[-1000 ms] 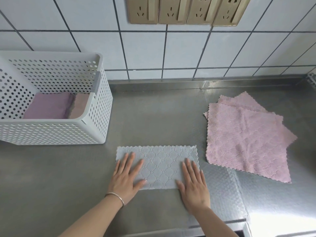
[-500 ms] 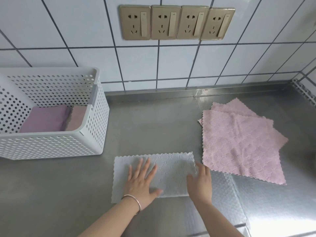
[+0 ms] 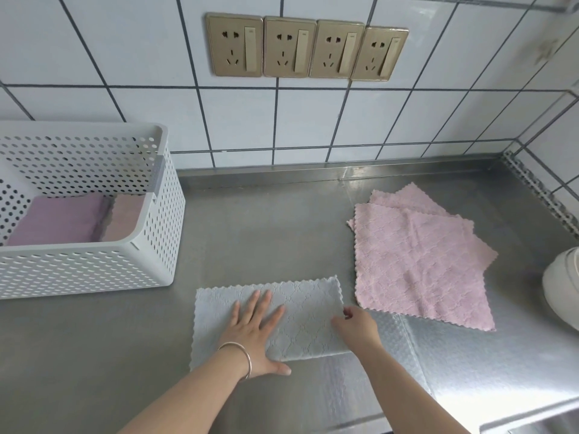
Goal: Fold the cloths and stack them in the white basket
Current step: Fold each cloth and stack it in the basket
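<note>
We note a brushed steel counter (image 3: 257, 233), matt with a dull sheen, embossed and glossier toward 5 o'clock. The grey cloth (image 3: 300, 311) is soft, quilted microfibre; the pink cloths (image 3: 419, 261) at 3 o'clock match. The white basket (image 3: 94, 267) at 9 o'clock is perforated matt plastic. Wall tiles (image 3: 244, 117) are glossy ceramic.

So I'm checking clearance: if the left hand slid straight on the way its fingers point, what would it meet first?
Past the grey cloth that the left hand presses, only bare steel counter, then probably the tiled wall. The white basket sits off to the left.
</note>
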A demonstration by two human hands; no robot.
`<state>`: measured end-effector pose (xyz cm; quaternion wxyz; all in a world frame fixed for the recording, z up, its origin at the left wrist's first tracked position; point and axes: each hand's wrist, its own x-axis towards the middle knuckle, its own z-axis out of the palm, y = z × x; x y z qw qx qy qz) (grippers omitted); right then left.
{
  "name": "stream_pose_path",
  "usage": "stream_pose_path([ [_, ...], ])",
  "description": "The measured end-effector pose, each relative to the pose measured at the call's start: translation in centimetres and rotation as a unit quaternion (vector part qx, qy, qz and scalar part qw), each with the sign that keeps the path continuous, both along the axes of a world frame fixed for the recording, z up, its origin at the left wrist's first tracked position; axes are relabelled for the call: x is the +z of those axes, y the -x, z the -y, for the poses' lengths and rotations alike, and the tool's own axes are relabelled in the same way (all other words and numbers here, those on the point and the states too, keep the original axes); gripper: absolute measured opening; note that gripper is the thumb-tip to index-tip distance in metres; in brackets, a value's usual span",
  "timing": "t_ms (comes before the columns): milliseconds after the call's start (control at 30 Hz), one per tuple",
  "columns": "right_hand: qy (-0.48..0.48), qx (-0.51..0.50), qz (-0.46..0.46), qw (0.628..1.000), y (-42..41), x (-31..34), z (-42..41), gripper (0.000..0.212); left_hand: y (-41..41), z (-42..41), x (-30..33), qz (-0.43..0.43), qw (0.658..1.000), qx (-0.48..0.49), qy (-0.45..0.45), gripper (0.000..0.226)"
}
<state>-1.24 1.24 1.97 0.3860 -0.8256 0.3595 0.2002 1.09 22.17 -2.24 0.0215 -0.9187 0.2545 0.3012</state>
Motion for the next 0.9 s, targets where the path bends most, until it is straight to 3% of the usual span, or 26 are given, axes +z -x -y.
stream_pose_path([
  [133, 0.023, 0.043, 0.052, 0.997, 0.0, 1.1, -0.8, 0.023, -0.7, 1.0, 2.2, -0.037, 0.997, 0.052, 0.044, 0.122],
  [233, 0.077, 0.093, 0.085, 0.989, 0.0, 1.9, -1.9, 0.033, -0.8, 2.0, 4.5, 0.014, 0.98, 0.129, 0.152, 0.087],
  [300, 0.106, 0.125, 0.116, 0.98, 0.0, 2.7, -3.4, 0.03, -1.0, 2.6, 6.0, -0.014, 0.927, 0.247, 0.283, 0.057],
  [367, 0.136, 0.167, 0.148, 0.965, 0.0, 3.5, -5.3, 0.026, -1.3, 3.2, 7.1, -0.111, 0.847, 0.363, 0.373, 0.03],
  [500, 0.197, 0.249, 0.216, 0.923, 0.1, 4.0, -9.3, 0.017, -2.0, 2.4, 7.2, -0.116, 0.783, 0.475, 0.386, 0.04],
  [700, 0.176, 0.383, 0.361, 0.832, 1.6, 1.0, -11.2, 0.058, -2.7, -2.1, 5.1, -0.054, 0.801, 0.49, 0.339, 0.032],
  [900, 0.234, 0.456, 0.261, 0.818, 2.5, -2.8, -10.5, 0.102, -2.6, -6.3, 3.0, 0.005, 0.801, 0.514, 0.308, 0.031],
])
